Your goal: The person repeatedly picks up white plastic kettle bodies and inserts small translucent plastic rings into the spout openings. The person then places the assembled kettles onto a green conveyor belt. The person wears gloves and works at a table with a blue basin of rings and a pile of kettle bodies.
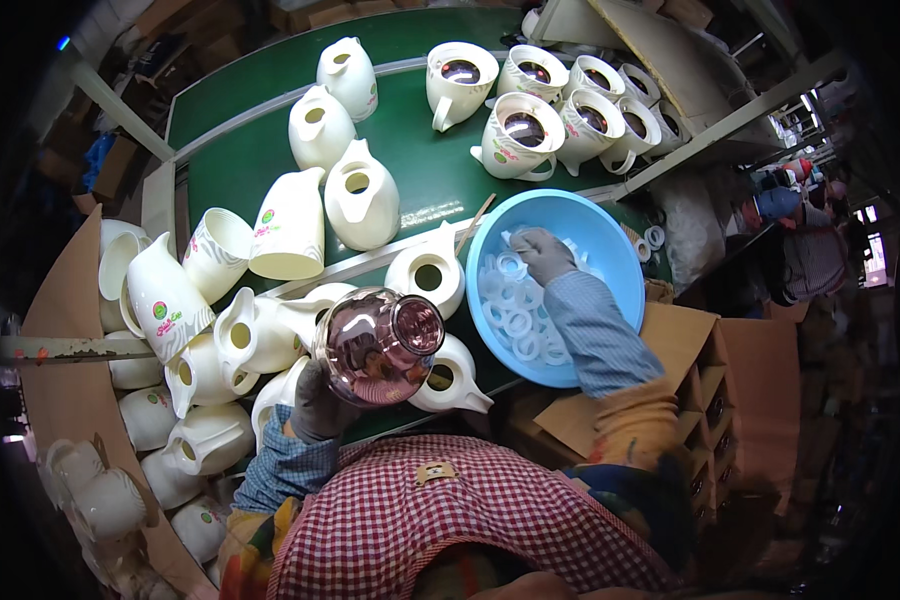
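Observation:
My left hand, in a grey glove, is closed round a shiny pinkish glass flask liner. The liner's round open mouth faces right and upward. My gloved right hand reaches into a light blue basin, its fingers bent together among translucent plastic rings. Whatever those fingers grip is hidden. Around and behind the liner lie cream plastic jug bodies, one with a round hole between the liner and the basin, and another just right of the liner.
Several cream jug shells stand on the green table. At the back right, jugs with dark shiny liners inside stand grouped. More shells fill a cardboard box at left. A divided carton sits at right below the basin.

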`<action>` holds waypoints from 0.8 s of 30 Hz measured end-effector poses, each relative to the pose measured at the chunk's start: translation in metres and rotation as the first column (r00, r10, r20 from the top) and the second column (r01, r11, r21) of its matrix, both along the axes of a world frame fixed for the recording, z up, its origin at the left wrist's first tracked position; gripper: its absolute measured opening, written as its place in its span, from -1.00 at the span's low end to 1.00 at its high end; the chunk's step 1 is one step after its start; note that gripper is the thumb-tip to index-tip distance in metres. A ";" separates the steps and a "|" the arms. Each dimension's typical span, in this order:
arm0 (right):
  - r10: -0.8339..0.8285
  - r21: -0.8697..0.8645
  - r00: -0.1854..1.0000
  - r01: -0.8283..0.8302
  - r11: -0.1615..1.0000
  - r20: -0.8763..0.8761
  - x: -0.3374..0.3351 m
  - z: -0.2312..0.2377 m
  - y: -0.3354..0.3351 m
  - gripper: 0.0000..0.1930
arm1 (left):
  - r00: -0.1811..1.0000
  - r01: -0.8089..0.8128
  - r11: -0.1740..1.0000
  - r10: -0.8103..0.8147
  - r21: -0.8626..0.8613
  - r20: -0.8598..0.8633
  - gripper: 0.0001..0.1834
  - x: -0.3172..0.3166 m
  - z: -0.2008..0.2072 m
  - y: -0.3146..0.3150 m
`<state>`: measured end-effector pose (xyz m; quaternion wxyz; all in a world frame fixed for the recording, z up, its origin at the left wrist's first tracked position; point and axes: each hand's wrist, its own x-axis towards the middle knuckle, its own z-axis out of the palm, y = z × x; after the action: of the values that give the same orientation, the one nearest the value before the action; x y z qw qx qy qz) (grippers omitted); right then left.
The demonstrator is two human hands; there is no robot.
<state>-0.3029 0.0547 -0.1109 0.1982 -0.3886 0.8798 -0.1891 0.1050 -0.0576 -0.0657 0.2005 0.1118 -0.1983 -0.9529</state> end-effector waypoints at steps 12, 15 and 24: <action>0.493 -0.791 0.868 -0.264 0.551 0.055 0.153 0.141 -0.001 -0.72 | 0.997 0.075 0.989 -0.078 -0.128 -0.017 0.00 -0.029 0.027 -0.003; 0.532 -0.752 0.821 -0.482 0.449 -0.208 0.157 0.146 0.006 -0.68 | 0.997 0.069 0.988 -0.075 -0.139 -0.033 -0.07 -0.029 0.026 -0.002; 0.549 -0.748 0.757 -0.582 0.319 -0.355 0.174 0.149 0.008 -0.56 | 0.999 0.021 0.979 -0.026 -0.203 -0.024 -0.13 -0.022 0.019 -0.001</action>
<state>-0.1294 0.0625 0.0385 0.0294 -0.7180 0.4941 -0.4893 0.0831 -0.0590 -0.0464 0.2023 0.0757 -0.2929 -0.9314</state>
